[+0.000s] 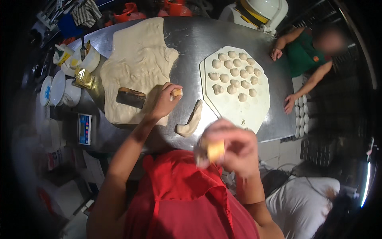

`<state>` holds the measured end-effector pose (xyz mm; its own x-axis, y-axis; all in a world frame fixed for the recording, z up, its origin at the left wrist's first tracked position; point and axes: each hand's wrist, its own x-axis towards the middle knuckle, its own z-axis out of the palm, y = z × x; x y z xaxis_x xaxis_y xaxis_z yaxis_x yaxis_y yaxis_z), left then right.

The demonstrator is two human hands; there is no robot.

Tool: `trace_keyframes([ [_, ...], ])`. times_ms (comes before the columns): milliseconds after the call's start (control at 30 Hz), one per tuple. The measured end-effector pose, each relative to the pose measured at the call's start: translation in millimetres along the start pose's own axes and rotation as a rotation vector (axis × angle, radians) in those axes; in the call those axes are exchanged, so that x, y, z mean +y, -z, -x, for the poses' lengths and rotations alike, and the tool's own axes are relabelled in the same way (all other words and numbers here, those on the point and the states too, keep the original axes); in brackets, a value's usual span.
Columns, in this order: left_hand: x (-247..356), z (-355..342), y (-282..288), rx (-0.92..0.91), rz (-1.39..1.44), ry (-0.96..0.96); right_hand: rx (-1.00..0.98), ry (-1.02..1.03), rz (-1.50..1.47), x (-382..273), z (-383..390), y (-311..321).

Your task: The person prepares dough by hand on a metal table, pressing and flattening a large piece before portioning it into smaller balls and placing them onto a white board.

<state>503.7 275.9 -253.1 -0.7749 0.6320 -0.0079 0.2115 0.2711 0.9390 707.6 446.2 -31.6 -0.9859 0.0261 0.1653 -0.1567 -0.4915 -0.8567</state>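
Two hands: left hand [165, 101] pinches a small dough piece [177, 93]; right hand [232, 147] holds a yellowish lump [215, 150].
Risk: dough rope [191, 120] near the tabletop [191, 40] edge could likely slide off.

A digital scale [84, 129] sits at the steel bench's [207, 36] left edge, white bowls [63, 89] beside it. A metal scraper [131, 97] lies on the big dough sheet [133, 63]. Another person [306, 55] leans on the right edge.

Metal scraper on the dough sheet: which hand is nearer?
Left. The left hand rests just right of the metal scraper; the right hand is raised off the table, farther away.
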Motion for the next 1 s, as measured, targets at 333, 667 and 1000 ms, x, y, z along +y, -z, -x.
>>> trace_keyframes([
  [333, -1.4, 15.8, -147.1, 0.129, -0.679, 0.159, -0.262, 0.72, -0.823, -40.4, -16.3, 52.8],
  [667, -45.4, 59.8, -145.3, -0.075, 0.141, 0.289, 0.301, -0.319, 0.669, 121.6, 9.4, 185.1],
  [1000, -24.9, 81.6, -47.2, -0.509, 0.335, 0.112, 0.417, -0.141, 0.68, 137.5, -12.2, 90.1],
])
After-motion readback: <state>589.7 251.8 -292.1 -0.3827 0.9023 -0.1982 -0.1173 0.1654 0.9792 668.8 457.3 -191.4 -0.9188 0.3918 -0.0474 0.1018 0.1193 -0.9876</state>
